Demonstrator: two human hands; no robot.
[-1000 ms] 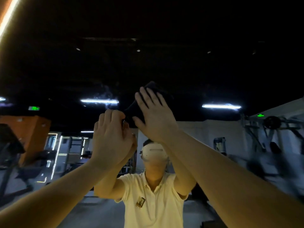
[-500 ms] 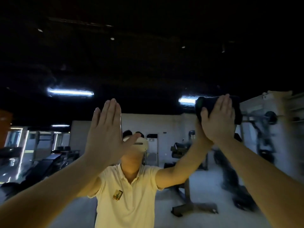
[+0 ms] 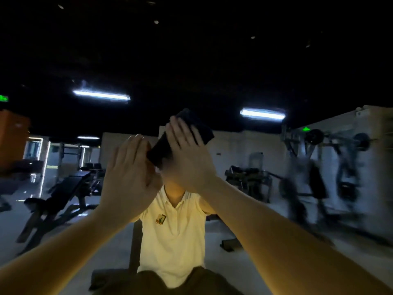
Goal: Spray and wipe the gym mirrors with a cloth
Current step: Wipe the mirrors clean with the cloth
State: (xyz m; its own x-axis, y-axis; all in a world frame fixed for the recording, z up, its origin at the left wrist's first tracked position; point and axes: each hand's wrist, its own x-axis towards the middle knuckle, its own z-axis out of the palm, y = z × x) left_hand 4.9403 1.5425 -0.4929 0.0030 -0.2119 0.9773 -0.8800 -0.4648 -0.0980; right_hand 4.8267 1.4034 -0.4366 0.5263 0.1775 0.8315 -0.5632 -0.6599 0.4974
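The gym mirror (image 3: 265, 177) fills the view in front of me and shows my reflection in a pale yellow polo shirt. A dark folded cloth (image 3: 161, 150) lies flat against the glass at head height. My right hand (image 3: 187, 154) presses on it with straight, spread fingers. Just left of it, my left hand (image 3: 129, 175) is raised with fingers straight, its fingertips near the cloth's lower left edge. I cannot tell whether the left hand touches the glass. No spray bottle is in view.
The mirror reflects a dim gym: an incline bench (image 3: 63, 188) at the left, a barbell rack (image 3: 331, 150) at the right, a weight rack (image 3: 248, 175) behind, and two ceiling strip lights (image 3: 102, 95).
My right hand has slid the cloth from the right back to the centre of the mirror, above my reflected face. My left hand has come in close beside it.
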